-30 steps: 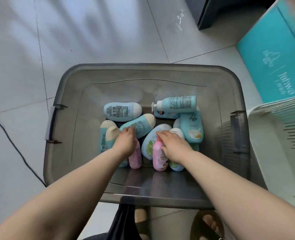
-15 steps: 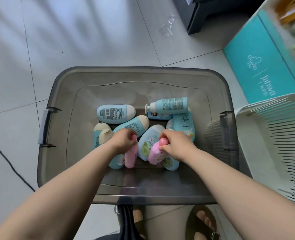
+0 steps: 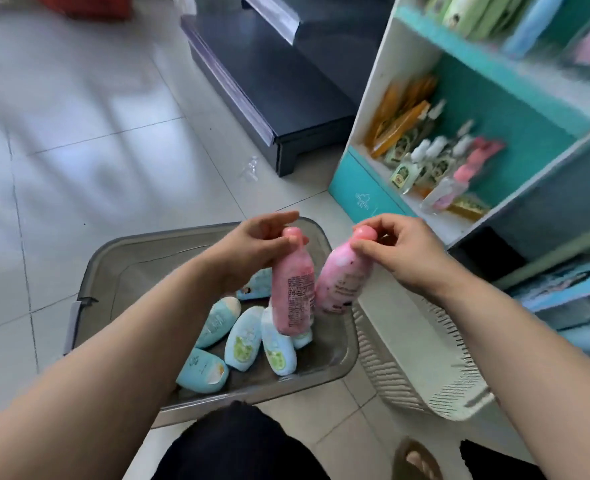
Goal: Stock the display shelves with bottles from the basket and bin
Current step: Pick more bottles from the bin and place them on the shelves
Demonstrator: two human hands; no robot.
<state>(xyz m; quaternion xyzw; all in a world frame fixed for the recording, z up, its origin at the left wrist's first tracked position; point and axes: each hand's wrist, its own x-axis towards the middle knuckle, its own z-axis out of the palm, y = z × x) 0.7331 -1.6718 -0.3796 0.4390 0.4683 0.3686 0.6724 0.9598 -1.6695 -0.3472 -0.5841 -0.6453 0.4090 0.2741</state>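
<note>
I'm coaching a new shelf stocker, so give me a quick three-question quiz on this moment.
1. True or false: the left hand holds a blue bottle.
2. Where do the blue bottles lie? A the grey bin; B a cardboard box; C a sink.
3. Fill in: the right hand pinches a ____ bottle near its cap.
Key: 1 false, it grips a pink bottle; 2 A; 3 pink.
</note>
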